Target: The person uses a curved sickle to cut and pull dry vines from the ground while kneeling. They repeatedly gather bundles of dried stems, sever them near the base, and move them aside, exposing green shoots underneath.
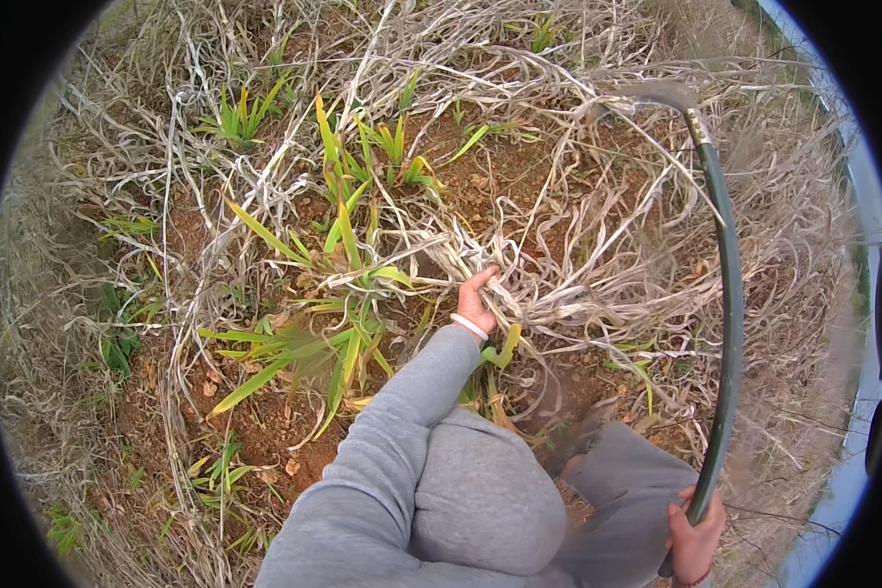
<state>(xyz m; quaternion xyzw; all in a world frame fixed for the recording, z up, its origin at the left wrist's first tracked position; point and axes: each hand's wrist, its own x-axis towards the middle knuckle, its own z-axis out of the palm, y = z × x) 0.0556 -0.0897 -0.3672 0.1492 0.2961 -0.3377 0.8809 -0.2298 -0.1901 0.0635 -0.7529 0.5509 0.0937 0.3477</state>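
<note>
My left hand (477, 302), with a pale bangle at the wrist, is closed around a bunch of dry, greyish stalks (451, 253) near the middle of the view. The dry leaves fan out from the grip toward the right. At the lower right, my right hand (694, 537) is wrapped round the lower end of a sickle's long, dark, curved handle (732, 323). The sickle's blade (661, 94) is up at the far right, pointing left over the dry leaves and somewhat blurred. Green leafy plants (348, 255) grow just left of my left hand.
Reddish-brown soil (490, 181) with small stones shows between mats of dry leaves (598, 245). More green shoots (240, 118) stand at the far left. My bent knees (490, 490) are close below my left hand. A pale blue strip (864, 343) runs along the right rim.
</note>
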